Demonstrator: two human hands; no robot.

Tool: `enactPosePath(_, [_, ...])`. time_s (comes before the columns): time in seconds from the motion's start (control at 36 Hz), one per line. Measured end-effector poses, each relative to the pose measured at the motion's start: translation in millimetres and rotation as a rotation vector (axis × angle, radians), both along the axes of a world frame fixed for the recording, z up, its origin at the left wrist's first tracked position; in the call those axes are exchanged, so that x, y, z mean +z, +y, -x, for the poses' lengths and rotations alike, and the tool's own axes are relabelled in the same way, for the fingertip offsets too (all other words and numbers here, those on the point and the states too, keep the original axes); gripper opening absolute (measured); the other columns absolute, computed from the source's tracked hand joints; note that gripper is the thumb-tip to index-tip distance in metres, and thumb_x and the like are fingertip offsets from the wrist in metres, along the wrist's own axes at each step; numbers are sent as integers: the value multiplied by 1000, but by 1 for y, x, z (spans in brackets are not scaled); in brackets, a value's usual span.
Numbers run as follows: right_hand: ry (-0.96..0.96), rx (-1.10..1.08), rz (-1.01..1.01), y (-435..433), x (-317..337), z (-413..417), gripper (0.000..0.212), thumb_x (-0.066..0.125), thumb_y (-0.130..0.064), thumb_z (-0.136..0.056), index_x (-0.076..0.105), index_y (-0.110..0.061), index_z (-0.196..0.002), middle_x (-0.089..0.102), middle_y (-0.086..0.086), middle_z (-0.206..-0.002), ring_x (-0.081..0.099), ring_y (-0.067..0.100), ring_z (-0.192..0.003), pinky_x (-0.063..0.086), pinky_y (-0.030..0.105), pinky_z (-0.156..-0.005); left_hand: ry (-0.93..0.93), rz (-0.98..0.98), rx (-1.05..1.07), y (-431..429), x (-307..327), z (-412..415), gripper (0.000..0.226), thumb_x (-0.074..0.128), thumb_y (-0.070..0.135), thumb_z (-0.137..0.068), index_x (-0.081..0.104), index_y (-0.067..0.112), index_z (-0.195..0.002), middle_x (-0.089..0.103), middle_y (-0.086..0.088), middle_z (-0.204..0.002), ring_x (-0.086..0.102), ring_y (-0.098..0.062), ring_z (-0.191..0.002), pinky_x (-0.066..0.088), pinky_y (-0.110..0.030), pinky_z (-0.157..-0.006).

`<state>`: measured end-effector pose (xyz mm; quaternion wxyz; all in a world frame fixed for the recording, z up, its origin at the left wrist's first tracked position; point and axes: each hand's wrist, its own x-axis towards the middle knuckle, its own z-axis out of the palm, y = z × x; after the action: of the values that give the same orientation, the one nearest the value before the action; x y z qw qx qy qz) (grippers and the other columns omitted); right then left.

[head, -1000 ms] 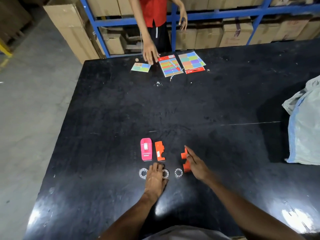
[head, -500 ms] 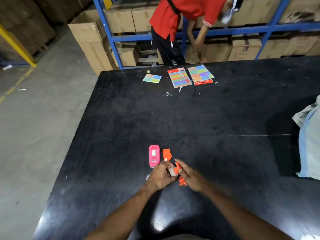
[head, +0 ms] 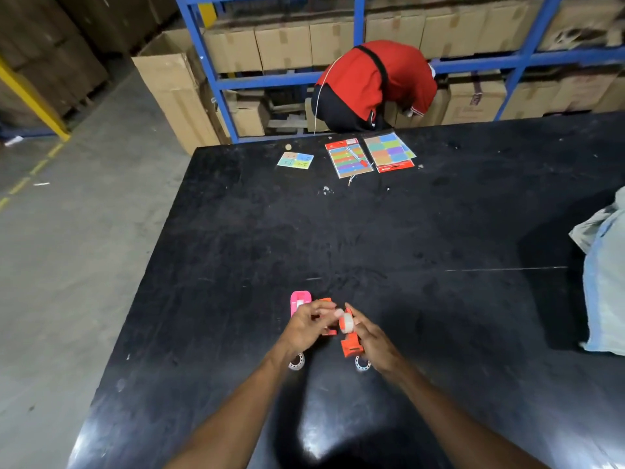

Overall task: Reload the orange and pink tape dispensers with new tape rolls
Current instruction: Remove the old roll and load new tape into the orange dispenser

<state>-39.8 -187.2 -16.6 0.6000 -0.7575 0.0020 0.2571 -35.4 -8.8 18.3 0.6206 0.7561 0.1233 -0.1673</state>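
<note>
Pink dispenser (head: 299, 302) half hidden behind left hand (head: 309, 328), tape roll (head: 346, 324) now pinched against orange dispenser (head: 351, 343) gripped in right hand (head: 372, 340), dispenser lifted off counter (head: 439, 299) since before.

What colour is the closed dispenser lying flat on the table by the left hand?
Pink plastic tape dispenser; it shows best, and only, in the head view.

Pink dispenser (head: 299, 301), orange dispenser (head: 351, 343)

Tape roll (head: 346, 323) between hands (orange dispenser (head: 351, 345))
</note>
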Motion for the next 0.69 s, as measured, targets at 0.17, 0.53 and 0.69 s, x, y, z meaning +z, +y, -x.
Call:
enactPosePath(0.17, [-9, -60, -27, -10, -10, -13, 51, 42, -58, -93, 40, -50, -143, 48, -9, -150, 47, 18, -136, 36, 52, -116, 131, -354, 207, -6, -31, -17, 13, 57, 12, -92, 61, 9, -104, 68, -14, -104, 66, -22, -81, 56, -33, -71])
enactPosePath(0.53, [-22, -106, 35, -27, -27, -42, 43, 40, -61, -91, 41, -63, -134, 53, -16, -144, 49, 7, -133, 39, 50, -114, 123, -974, -130, -51, -50, -49, 50, 41, 4, -92, 31, 8, -141, 45, -20, -137, 53, -33, -123, 46, -37, -102])
enactPosePath(0.69, [-15, -143, 61, -28, -28, -49, 40, 41, -48, -100, 42, -53, -139, 52, -9, -146, 49, 12, -134, 37, 49, -115, 82, -533, 124, -50, -60, -57, 23, 62, 21, -83, 56, 23, -105, 69, -15, -104, 66, -33, -97, 55, -41, -86])
